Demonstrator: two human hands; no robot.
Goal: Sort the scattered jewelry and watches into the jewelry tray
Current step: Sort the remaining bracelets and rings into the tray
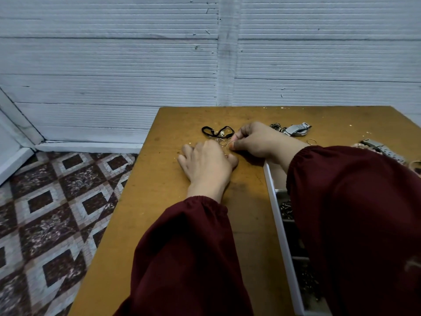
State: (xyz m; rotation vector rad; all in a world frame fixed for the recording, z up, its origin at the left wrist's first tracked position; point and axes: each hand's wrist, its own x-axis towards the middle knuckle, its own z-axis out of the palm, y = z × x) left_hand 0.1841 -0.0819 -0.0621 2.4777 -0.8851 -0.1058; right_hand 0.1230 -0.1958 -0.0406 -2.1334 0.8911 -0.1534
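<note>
Roughly, I'd call this the middle of the job: some pieces already lie in the jewelry tray (276, 215), and a fair scatter is left on the table (159, 201).

Going left to right from my seat: my left hand (206, 165) lies palm down on the wood, fingers spread flat and gripping nothing that I can see; something small may sit under it, I cannot tell. At its twelve o'clock lies one black cord bracelet (217, 131), looped, with pale beads at its middle. Just beside that, toward four o'clock, is a small cluster of thin rings (224, 142); I count about three, but they overlap and blur. My right hand (255, 140) has thumb and forefinger pinched shut at that cluster, apparently on one ring, too small to confirm.

Beyond the right hand, at its two o'clock, lie one chain heap (276, 127) and one silver watch (297, 130), touching. One loose ring (311, 141) lies alone at three o'clock. A second watch band (382, 150) shows above my right sleeve (353, 224).

The tray runs along the table's right side, mostly hidden under that sleeve; I see dark chains in one or two compartments, uncountable.
</note>
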